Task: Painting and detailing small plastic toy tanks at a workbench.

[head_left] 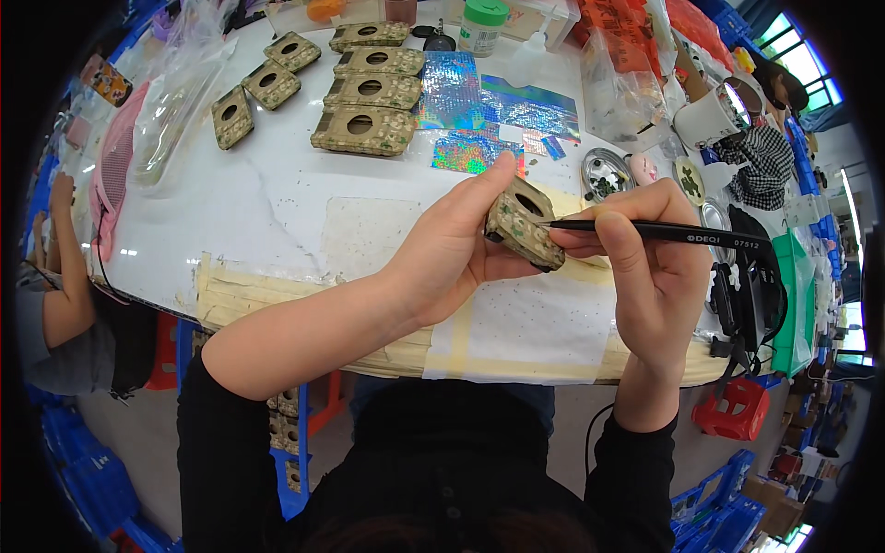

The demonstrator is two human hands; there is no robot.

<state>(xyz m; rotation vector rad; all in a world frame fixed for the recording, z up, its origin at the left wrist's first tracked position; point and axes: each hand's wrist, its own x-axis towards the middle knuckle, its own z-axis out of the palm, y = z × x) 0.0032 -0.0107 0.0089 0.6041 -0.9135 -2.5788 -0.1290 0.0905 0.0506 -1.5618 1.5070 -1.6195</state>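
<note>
My left hand [452, 235] is closed around a small camouflage-painted model tank hull [522, 226], tilted above the table's front edge. A round dark hole shows in the hull's upper face. My right hand [650, 267] pinches a pair of black tweezers [668, 230], whose thin tips touch the hull's near side. Whether the tips hold a small piece is too fine to tell. Further back on the table stand several like hulls, among them a stacked-looking row [364, 129] and a looser group [274, 83] to its left.
Shiny holographic sheets [452, 92] lie behind my hands. A round metal dish [607, 173] with dark bits sits at the right, near a white mug [710, 118] and a green tray [791, 300]. A green-lidded jar [482, 28] stands at the back. Another person's arm [64, 267] shows at far left.
</note>
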